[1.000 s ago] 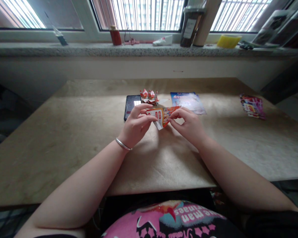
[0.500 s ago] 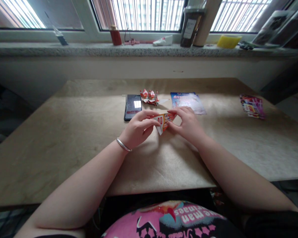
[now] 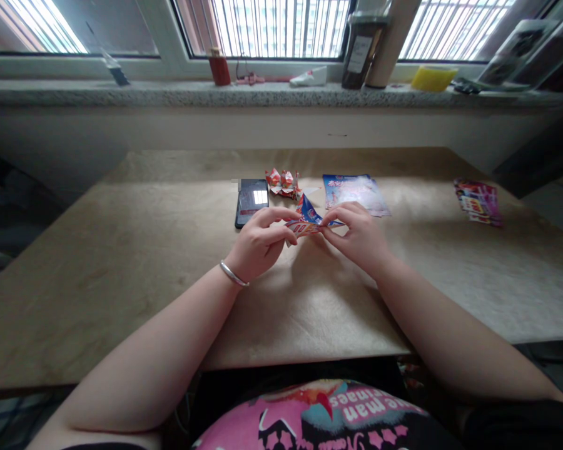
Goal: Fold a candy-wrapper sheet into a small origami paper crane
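Between both hands, above the table, is a folded piece of printed paper [image 3: 308, 214], with a blue side showing above and a red and orange side below. My left hand [image 3: 261, 240] pinches its left end between thumb and fingers; a silver bangle circles that wrist. The fingers of my right hand [image 3: 355, 234] close on the paper's right part. Just beyond my left hand lies a phone [image 3: 252, 199] with a lit reflection on its screen. Small folded red and white paper shapes [image 3: 281, 182] stand beside the phone.
A stack of blue printed sheets [image 3: 354, 190] lies beyond my right hand. Pink and purple printed sheets [image 3: 477, 201] are fanned at the table's right. A granite windowsill [image 3: 169, 95] behind holds a red bottle [image 3: 219, 70], a dark container [image 3: 359, 56] and a yellow block [image 3: 433, 79].
The paper has opened and turned in my hands: its blue side now shows, with a point standing up, where the orange side faced me before. Both hands stay nearly in place.
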### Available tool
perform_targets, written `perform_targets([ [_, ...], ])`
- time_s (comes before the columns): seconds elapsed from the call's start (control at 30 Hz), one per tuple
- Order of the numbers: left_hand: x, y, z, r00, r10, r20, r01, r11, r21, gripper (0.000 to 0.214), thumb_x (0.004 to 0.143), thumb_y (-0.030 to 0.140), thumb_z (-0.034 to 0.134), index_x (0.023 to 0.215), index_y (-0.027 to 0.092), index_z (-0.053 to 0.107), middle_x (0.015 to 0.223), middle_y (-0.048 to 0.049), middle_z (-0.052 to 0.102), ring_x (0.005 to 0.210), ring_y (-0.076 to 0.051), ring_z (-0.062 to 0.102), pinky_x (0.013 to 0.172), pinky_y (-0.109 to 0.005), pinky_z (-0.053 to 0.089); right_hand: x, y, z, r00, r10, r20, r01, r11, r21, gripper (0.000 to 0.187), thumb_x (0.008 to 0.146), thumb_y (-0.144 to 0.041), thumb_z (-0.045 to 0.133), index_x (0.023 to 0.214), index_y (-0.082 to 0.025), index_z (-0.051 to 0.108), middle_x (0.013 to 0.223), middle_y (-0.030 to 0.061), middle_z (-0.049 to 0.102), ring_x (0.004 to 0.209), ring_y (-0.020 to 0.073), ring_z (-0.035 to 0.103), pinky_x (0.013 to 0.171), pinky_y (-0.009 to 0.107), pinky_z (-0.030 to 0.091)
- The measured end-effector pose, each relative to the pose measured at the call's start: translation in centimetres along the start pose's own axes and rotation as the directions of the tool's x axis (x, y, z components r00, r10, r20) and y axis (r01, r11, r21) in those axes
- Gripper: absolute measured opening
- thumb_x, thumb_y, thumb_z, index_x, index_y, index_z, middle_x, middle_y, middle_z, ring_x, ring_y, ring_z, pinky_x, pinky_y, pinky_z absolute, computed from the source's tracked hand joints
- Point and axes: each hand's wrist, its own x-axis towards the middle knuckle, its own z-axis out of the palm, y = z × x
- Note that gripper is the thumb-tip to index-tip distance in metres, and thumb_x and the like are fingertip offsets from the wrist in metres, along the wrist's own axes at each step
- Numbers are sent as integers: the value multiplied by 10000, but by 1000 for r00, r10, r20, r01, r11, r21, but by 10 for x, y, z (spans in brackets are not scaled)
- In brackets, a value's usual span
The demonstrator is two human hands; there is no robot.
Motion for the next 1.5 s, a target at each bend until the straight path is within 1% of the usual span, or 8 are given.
perform_targets([
  [0.17,0,-2,2,997,-56,-50,57,998,24,248,817,45,450,666,181,593,1092,-46,619,951,-149,586,849,-355,507,0,0,1,999,-36,28,35,999,30,43,761,-194,629,741,-229,614,820,41,646,855,212,575,808,384,461],
  [0.3,0,-2,2,985,-99,-139,99,995,-8,238,786,34,441,893,189,585,1145,-73,586,1022,-151,572,861,-345,513,-1,0,2,996,-50,78,45,997,60,43,759,-195,624,733,-226,609,831,39,655,840,208,580,798,380,461],
  [0.57,-1,-3,0,998,-65,-17,67,987,143,238,874,127,450,909,259,644,979,29,689,967,-134,600,1133,-473,206,-1,2,4,992,-72,100,64,994,89,95,741,-165,614,693,-222,555,840,31,660,827,191,586,787,355,468],
  [0.7,0,-2,1,999,-54,-5,54,991,121,223,894,151,451,982,252,630,967,18,692,987,-129,599,1132,-456,219,-1,3,4,990,-90,105,78,991,108,97,737,-160,608,694,-217,543,844,34,658,822,188,588,783,352,470],
  [0.9,-1,-1,4,988,-13,152,12,1000,6,184,886,157,455,986,205,602,889,-7,704,866,-122,641,1030,-386,385,-2,0,1,949,-173,262,147,982,116,83,729,-141,604,716,-214,566,893,29,662,855,179,580,788,331,458],
  [1.0,-1,-3,5,971,-38,234,21,997,76,179,864,152,464,950,200,613,891,-15,703,828,-129,643,985,-373,411,-2,0,-1,902,-199,384,172,980,102,95,725,-123,601,715,-216,583,863,26,666,856,181,572,773,317,452],
  [1.23,1,3,3,837,-35,546,-136,953,270,196,877,240,481,833,216,671,840,-21,679,865,-163,613,974,-382,387,-2,-2,-4,820,-133,557,171,985,-16,92,735,-137,589,774,-209,632,825,18,669,813,169,570,713,265,416],
  [1.5,-2,7,5,825,-42,564,-124,960,253,208,895,338,486,966,260,666,959,1,680,980,-167,588,1113,-443,195,3,-8,-13,804,-5,594,238,918,-316,106,778,-183,540,787,-187,645,832,48,674,773,188,582,648,281,360],
])
